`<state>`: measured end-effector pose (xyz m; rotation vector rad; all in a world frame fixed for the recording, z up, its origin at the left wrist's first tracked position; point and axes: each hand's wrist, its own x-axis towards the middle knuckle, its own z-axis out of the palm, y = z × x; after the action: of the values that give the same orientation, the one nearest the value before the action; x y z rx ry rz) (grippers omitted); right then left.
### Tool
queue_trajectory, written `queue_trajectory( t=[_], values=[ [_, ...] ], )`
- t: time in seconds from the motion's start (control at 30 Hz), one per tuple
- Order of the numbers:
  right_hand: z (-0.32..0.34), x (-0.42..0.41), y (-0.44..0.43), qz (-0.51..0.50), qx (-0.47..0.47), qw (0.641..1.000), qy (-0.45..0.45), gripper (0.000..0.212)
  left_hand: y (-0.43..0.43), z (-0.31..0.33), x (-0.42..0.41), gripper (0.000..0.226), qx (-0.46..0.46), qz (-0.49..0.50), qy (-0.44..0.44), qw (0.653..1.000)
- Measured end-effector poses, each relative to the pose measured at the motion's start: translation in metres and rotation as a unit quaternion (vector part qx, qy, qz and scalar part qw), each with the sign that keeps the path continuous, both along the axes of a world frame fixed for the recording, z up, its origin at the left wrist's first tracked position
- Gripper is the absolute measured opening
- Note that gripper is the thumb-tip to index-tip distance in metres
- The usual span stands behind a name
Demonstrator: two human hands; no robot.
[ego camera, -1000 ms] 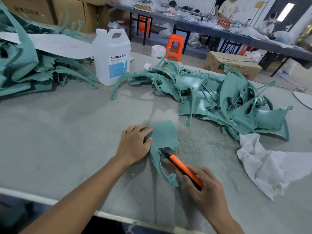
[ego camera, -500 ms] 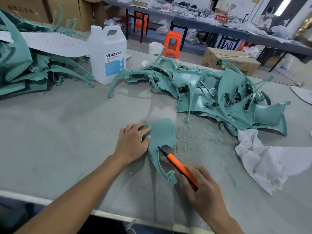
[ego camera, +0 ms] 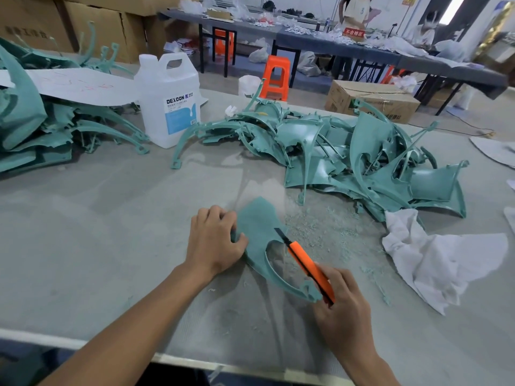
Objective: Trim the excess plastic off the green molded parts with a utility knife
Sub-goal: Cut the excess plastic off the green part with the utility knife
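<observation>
The left hand lies on the left edge of a green part, fingers bent over that edge and thumb pressed on top, holding it flat on the tabletop. The right hand is wrapped round the back end of an orange knife. The knife's dark front end lies against the part's right edge, above the cut-out.

The part lies near the front of the tabletop, between the two hands. Green shavings are scattered just to its right. Further right lies a crumpled white cloth, touching a heap of green parts behind it. A white jug stands further back, with a second green heap to its left.
</observation>
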<state>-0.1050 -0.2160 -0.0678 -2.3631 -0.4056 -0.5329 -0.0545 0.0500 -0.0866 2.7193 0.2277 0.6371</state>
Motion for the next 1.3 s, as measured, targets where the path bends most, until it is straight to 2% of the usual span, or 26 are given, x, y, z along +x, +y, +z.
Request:
queue_trajectory(
  t=[0.1, 0.2, 0.3, 0.43, 0.57, 0.67, 0.77, 0.93, 1.03, 1.2, 1.3],
  values=[
    [0.001, 0.001, 0.001, 0.013, -0.03, 0.999, 0.012, 0.029, -0.006, 0.006, 0.009, 0.036, 0.034, 0.016, 0.018, 0.999],
    [0.001, -0.001, 0.0, 0.025, -0.036, 0.999, 0.032, 0.034, -0.014, 0.004, 0.021, 0.026, 0.0, -0.004, 0.023, 1.0],
    [0.002, -0.001, -0.001, 0.032, -0.035, 0.998, 0.043, 0.032, -0.016, -0.005, 0.027, 0.046, 0.003, -0.043, 0.096, 0.994],
    [0.0, 0.001, -0.001, 0.025, -0.018, 0.997, 0.073, 0.029, -0.014, -0.007, 0.028, 0.049, 0.004, -0.049, 0.127, 0.991],
    [-0.002, 0.002, 0.001, -0.018, -0.011, 0.997, 0.069, 0.025, -0.015, -0.006, 0.026, 0.049, 0.005, -0.053, 0.132, 0.99],
    [-0.001, 0.0, -0.001, -0.013, -0.001, 0.997, 0.072, 0.033, -0.015, -0.005, 0.026, 0.05, 0.0, -0.052, 0.134, 0.99],
    [-0.004, 0.0, -0.002, 0.005, -0.023, 0.996, 0.081, 0.033, -0.015, -0.004, 0.025, 0.05, 0.002, -0.051, 0.131, 0.99],
    [-0.001, 0.0, 0.0, -0.023, -0.003, 0.998, 0.065, 0.029, -0.015, -0.005, 0.025, 0.05, 0.001, -0.051, 0.136, 0.989],
    [-0.001, 0.001, -0.003, 0.007, 0.001, 0.996, 0.093, 0.03, -0.015, -0.005, 0.025, 0.05, 0.002, -0.053, 0.13, 0.99],
    [-0.003, 0.003, -0.004, -0.01, 0.046, 0.992, 0.115, 0.031, -0.014, -0.006, 0.025, 0.049, 0.0, -0.055, 0.126, 0.99],
    [-0.003, 0.001, -0.005, 0.007, 0.056, 0.99, 0.127, 0.03, -0.015, -0.004, 0.023, 0.044, 0.018, -0.047, 0.084, 0.995]
  ],
)
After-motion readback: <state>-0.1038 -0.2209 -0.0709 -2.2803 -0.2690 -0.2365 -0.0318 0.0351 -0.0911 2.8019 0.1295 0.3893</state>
